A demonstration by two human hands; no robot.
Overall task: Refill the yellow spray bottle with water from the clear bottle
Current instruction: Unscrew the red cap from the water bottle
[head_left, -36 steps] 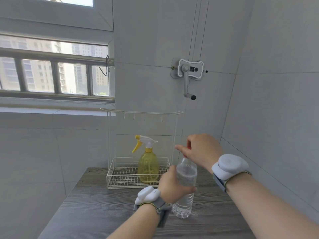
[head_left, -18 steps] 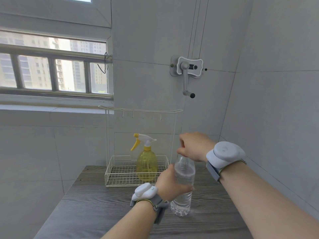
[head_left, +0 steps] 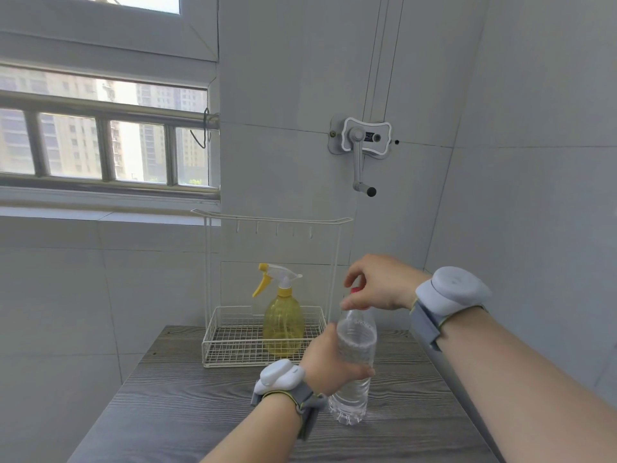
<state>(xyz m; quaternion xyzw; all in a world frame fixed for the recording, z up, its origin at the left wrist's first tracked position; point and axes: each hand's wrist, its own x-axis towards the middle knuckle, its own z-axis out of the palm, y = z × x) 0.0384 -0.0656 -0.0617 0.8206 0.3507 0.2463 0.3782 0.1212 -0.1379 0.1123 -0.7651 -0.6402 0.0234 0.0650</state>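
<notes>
While gripped mid-body by left hand, clear bottle upright on grey wood-grain table, near front edge. Right hand above, fingertips pinched on red cap. White band devices on 2 wrists. Farther back: yellow spray bottle upright inside white wire basket against wall, trigger head on, just left of clear bottle, apart from it. Beyond: wall-mounted crank handle, barred window at left.

Single head view, facing forward-down, table close below.
</notes>
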